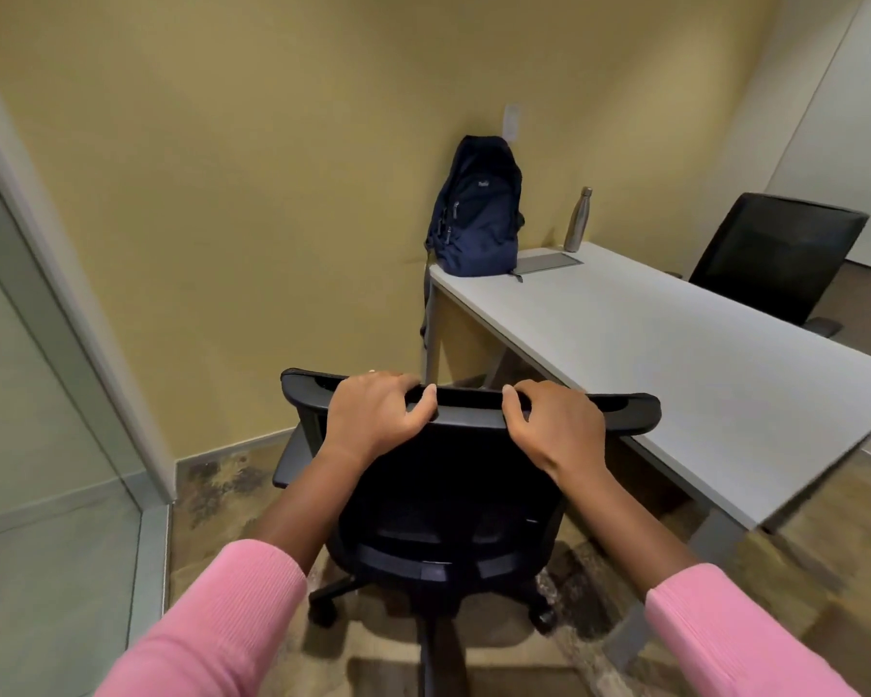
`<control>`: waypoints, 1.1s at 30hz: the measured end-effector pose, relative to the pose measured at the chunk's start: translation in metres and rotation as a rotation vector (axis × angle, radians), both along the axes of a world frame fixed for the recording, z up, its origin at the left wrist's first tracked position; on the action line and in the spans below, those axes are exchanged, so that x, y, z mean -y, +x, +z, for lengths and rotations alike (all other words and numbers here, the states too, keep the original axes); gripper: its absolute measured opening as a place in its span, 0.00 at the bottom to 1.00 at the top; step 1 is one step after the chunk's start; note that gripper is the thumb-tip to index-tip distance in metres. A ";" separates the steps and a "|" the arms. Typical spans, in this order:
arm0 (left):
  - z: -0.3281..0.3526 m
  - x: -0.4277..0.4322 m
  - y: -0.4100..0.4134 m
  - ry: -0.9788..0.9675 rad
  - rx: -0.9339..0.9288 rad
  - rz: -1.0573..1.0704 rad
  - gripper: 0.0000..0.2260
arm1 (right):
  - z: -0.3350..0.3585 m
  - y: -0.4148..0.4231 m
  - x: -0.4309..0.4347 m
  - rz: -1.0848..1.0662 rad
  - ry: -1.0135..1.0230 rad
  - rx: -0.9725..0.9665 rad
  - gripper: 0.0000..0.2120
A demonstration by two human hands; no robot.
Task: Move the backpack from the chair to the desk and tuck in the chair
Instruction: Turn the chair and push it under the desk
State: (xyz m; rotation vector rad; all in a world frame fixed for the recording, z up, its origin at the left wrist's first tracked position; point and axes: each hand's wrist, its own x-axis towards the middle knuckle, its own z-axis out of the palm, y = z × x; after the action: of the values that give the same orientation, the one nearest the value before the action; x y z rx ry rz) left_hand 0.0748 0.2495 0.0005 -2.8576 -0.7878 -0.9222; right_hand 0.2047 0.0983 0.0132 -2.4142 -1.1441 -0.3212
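Your left hand (375, 412) and right hand (556, 425) each hold a closed grip on the chair (453, 495) top; backpack (476, 208) stands zipped at the tabletop (675, 354) corner edge.

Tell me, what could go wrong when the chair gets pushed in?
The chair sits off the desk's near end, so pushed straight it may hit the edge or a leg. The left hand and right hand grip its top and could get pinched. A bump might tip the bottle.

Desk (675, 344) — backpack (476, 208), bottle (578, 219).
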 end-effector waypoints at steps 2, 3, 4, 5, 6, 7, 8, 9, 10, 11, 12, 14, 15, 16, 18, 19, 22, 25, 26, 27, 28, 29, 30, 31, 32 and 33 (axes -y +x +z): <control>0.001 -0.019 -0.003 -0.003 0.017 -0.040 0.32 | -0.001 -0.009 -0.016 -0.039 0.012 0.004 0.28; 0.001 -0.029 -0.004 -0.005 0.022 -0.058 0.32 | -0.001 -0.012 -0.025 -0.056 0.016 0.005 0.29; 0.002 -0.038 -0.005 -0.010 0.020 -0.074 0.32 | -0.002 -0.016 -0.033 -0.072 0.021 0.006 0.30; 0.003 -0.046 -0.006 -0.013 0.013 -0.087 0.33 | -0.002 -0.019 -0.040 -0.085 0.024 0.007 0.31; 0.004 -0.055 -0.006 -0.015 0.007 -0.101 0.32 | -0.001 -0.022 -0.048 -0.101 0.025 0.004 0.31; 0.004 -0.064 -0.006 -0.018 0.002 -0.112 0.32 | -0.001 -0.024 -0.056 -0.116 0.023 0.000 0.30; 0.005 -0.072 -0.006 -0.022 -0.004 -0.122 0.31 | -0.001 -0.027 -0.063 -0.133 0.019 -0.005 0.29; 0.005 -0.079 -0.006 -0.022 -0.009 -0.130 0.31 | 0.000 -0.029 -0.070 -0.148 0.015 -0.007 0.28; 0.006 -0.087 -0.006 -0.023 -0.012 -0.137 0.32 | 0.001 -0.031 -0.077 -0.161 0.013 -0.009 0.28; 0.006 -0.095 -0.005 -0.024 -0.015 -0.141 0.32 | 0.001 -0.032 -0.084 -0.172 0.015 -0.009 0.29; 0.007 -0.103 -0.003 -0.022 -0.025 -0.149 0.32 | 0.001 -0.032 -0.091 -0.181 0.021 -0.006 0.30; 0.009 -0.120 0.002 0.003 -0.045 -0.183 0.34 | 0.001 -0.031 -0.105 -0.202 0.038 0.002 0.34; 0.010 -0.129 0.004 0.016 -0.053 -0.200 0.34 | 0.001 -0.030 -0.112 -0.212 0.044 -0.001 0.35; 0.011 -0.138 0.007 0.025 -0.056 -0.217 0.34 | 0.000 -0.029 -0.120 -0.221 0.049 -0.006 0.36; 0.012 -0.155 0.010 0.030 -0.051 -0.241 0.34 | 0.000 -0.028 -0.135 -0.235 0.051 -0.005 0.36; 0.011 -0.165 0.012 0.033 -0.048 -0.252 0.33 | -0.001 -0.027 -0.143 -0.241 0.051 0.002 0.36; 0.011 -0.197 0.018 0.036 -0.050 -0.285 0.33 | -0.005 -0.023 -0.172 -0.256 0.044 0.034 0.36; 0.010 -0.235 0.027 0.034 -0.042 -0.310 0.33 | -0.010 -0.016 -0.206 -0.288 0.031 0.065 0.34; 0.010 -0.245 0.029 0.035 -0.040 -0.320 0.33 | -0.012 -0.015 -0.215 -0.299 0.031 0.078 0.34; 0.009 -0.253 0.031 0.038 -0.036 -0.326 0.33 | -0.012 -0.014 -0.223 -0.305 0.025 0.089 0.35; 0.009 -0.267 0.035 0.036 -0.037 -0.330 0.33 | -0.013 -0.012 -0.235 -0.311 0.013 0.085 0.36; 0.009 -0.279 0.039 0.029 -0.038 -0.336 0.32 | -0.013 -0.010 -0.247 -0.319 0.001 0.073 0.35; 0.009 -0.292 0.043 0.023 -0.040 -0.341 0.32 | -0.012 -0.008 -0.259 -0.328 -0.012 0.055 0.32; 0.009 -0.304 0.047 0.012 -0.044 -0.348 0.32 | -0.012 -0.007 -0.269 -0.335 -0.019 0.039 0.29; 0.009 -0.316 0.051 0.001 -0.043 -0.360 0.31 | -0.012 -0.006 -0.280 -0.344 -0.018 0.034 0.28; 0.008 -0.327 0.055 -0.006 -0.042 -0.372 0.31 | -0.013 -0.004 -0.290 -0.352 -0.011 0.040 0.28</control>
State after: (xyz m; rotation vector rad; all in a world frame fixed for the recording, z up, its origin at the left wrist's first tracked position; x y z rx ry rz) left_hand 0.1297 0.5762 0.0086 -3.0744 -0.2556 -0.8848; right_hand 0.2005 0.3880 0.0002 -2.6248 -0.7317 -0.4758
